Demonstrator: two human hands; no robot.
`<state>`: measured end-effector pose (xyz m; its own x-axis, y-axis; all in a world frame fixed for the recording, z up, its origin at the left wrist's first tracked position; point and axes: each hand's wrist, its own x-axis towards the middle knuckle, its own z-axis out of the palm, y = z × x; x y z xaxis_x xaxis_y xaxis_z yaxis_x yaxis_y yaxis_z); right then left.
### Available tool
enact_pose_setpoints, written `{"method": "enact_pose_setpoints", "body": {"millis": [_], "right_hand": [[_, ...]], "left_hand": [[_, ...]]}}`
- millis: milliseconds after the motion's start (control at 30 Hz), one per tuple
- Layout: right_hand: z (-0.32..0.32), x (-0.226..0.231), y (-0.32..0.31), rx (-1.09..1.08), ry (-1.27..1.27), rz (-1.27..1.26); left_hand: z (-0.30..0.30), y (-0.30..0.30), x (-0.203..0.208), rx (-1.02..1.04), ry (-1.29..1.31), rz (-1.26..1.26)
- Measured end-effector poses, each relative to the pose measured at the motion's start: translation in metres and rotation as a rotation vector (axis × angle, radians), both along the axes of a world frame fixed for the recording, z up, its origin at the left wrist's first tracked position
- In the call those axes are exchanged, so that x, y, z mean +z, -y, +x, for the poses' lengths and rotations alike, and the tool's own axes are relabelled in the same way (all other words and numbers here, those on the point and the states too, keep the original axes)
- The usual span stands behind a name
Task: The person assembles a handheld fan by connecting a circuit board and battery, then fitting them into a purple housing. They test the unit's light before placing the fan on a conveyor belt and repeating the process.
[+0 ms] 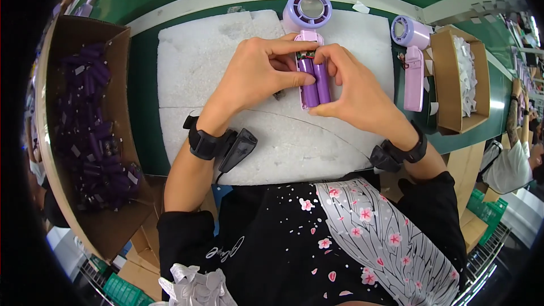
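A lilac handheld fan (291,18) lies on a white foam sheet (198,73), its round head pointing away from me. Its pink handle is uncovered, showing a pair of purple cylindrical batteries (323,88) side by side and a small circuit board (306,55) above them. My left hand (249,73) is closed on the handle from the left, thumb across one battery and fingers over the upper end. From the right, my right hand (360,88) grips it, index finger at the batteries' top and thumb at the lower end. The fingers hide parts of the handle's edges.
At left stands a deep cardboard box (122,51) heaped with purple battery packs (93,130). Another lilac fan (416,34) with a pink handle lies on the green table at right, beside a cardboard box (442,90) of white pieces (464,73). Black wrist devices sit on both my forearms.
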<state>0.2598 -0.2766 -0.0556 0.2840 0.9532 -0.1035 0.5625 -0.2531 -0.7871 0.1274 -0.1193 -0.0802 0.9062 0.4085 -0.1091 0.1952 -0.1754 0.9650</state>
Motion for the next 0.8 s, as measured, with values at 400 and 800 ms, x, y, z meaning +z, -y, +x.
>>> {"method": "enact_pose_setpoints", "body": {"millis": [400, 800], "right_hand": [[0.018, -0.004, 0.003, 0.128, -0.023, 0.138], [0.010, -0.003, 0.000, 0.041, 0.049, 0.093]], "left_hand": [[0.000, -0.006, 0.008, -0.018, -0.019, -0.046], [0.001, -0.005, 0.001, -0.021, 0.022, 0.012]]}}
